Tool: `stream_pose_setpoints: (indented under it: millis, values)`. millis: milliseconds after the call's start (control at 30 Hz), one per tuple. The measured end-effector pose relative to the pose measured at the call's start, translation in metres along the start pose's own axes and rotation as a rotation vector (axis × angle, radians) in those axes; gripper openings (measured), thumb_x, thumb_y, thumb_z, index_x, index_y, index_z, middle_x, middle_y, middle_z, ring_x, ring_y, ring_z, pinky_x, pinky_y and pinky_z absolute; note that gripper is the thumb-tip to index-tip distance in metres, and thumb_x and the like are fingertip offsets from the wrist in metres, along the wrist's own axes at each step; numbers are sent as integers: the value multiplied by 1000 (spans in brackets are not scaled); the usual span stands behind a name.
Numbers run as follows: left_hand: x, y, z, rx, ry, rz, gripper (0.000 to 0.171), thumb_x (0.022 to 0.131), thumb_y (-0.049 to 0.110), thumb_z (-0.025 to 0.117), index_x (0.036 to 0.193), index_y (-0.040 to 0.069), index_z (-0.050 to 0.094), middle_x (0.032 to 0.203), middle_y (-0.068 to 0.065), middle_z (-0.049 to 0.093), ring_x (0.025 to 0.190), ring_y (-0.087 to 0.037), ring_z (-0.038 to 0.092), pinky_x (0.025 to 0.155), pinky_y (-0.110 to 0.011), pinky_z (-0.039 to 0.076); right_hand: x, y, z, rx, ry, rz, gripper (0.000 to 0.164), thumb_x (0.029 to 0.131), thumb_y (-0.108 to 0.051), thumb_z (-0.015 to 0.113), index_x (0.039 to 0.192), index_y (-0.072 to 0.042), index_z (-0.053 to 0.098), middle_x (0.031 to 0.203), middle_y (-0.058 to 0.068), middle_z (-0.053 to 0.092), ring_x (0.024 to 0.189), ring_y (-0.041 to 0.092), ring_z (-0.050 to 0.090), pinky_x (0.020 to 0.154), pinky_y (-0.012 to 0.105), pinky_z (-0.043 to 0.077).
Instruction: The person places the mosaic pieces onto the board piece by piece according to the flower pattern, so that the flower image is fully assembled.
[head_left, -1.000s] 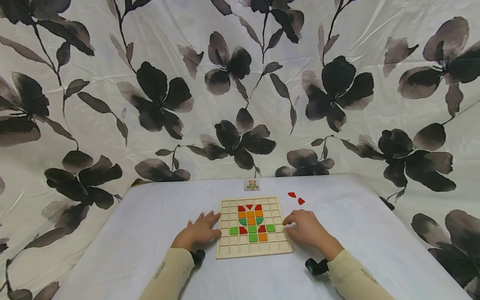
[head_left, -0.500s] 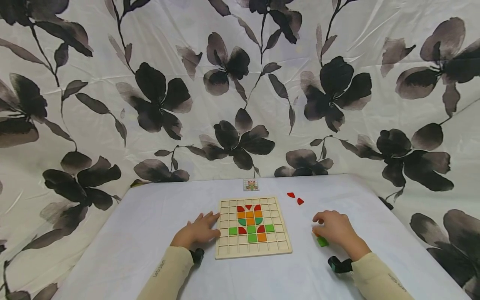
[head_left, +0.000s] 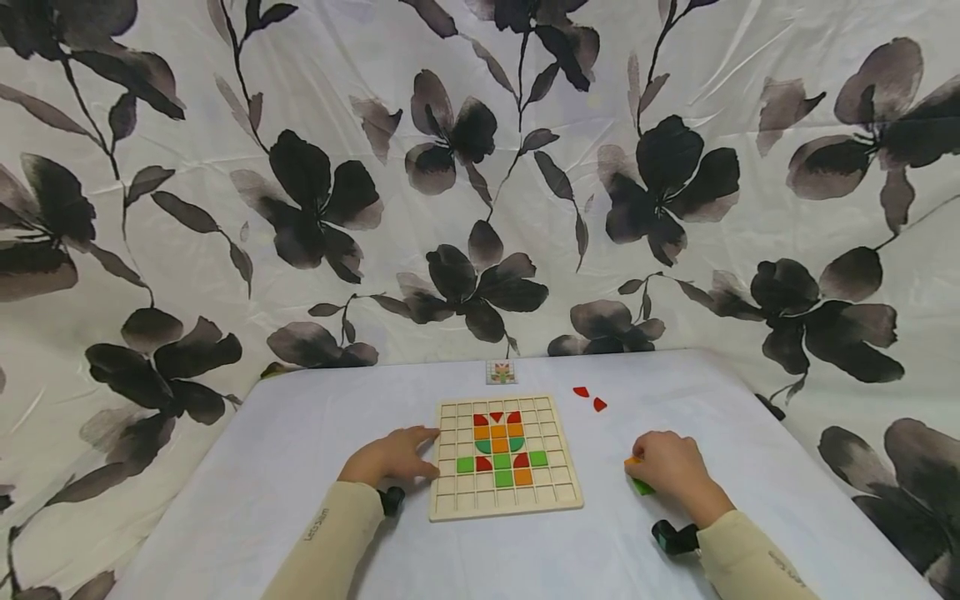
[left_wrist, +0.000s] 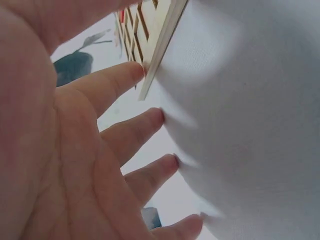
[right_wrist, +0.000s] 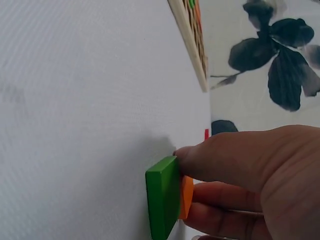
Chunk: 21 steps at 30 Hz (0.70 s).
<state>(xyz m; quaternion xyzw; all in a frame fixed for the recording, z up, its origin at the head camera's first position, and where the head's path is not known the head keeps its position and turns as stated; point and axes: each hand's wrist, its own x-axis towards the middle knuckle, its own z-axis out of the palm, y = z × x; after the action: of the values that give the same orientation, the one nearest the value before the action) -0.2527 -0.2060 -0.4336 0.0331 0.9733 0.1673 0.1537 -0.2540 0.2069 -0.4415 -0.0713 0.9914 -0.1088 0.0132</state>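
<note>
A wooden grid board [head_left: 468,504] bears red, orange and green tiles set in a pattern. Beside its left edge my left hand [head_left: 390,457] rests with fingers spread; in the left wrist view the index fingertip [left_wrist: 136,71] is right at the board's rim. Off to the right of the board, my right hand [head_left: 671,467] is down at two tiles on the table. The right wrist view has its thumb and fingers pinching an orange square tile [right_wrist: 187,197], right against a green square tile [right_wrist: 162,200].
Two red tiles [head_left: 599,404] lie beyond the board's upper right corner. A small pattern card [head_left: 501,372] is at the back of the white-covered table [head_left: 300,417]. Floral cloth [head_left: 480,167] hangs behind it.
My right hand has left the board's right edge, gone right to the two tiles, and closed its fingers on the orange one. My left hand stays at the board, its fingers shifted slightly.
</note>
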Motion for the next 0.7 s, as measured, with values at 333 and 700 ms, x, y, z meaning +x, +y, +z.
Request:
stream_pose_setpoints:
  millis: [333,700]
  values:
    - [2,-4,0,19,0,-29,85,71,48,81,145,24,46,154,-15,36,140,-42,33,106,-67,33,7,-22,0,57,14,-74,23,78,-21,76,100,-15,75,96,4,67,92,23,56,81,47,48]
    - [5,-7,-1,41,-28,-42,83,74,51,78,146,27,45,156,-12,35,142,-42,33,108,-66,31,12,-73,3,191,-5,-158,24,78,-24,75,102,-21,75,91,-6,66,91,17,54,86,44,45]
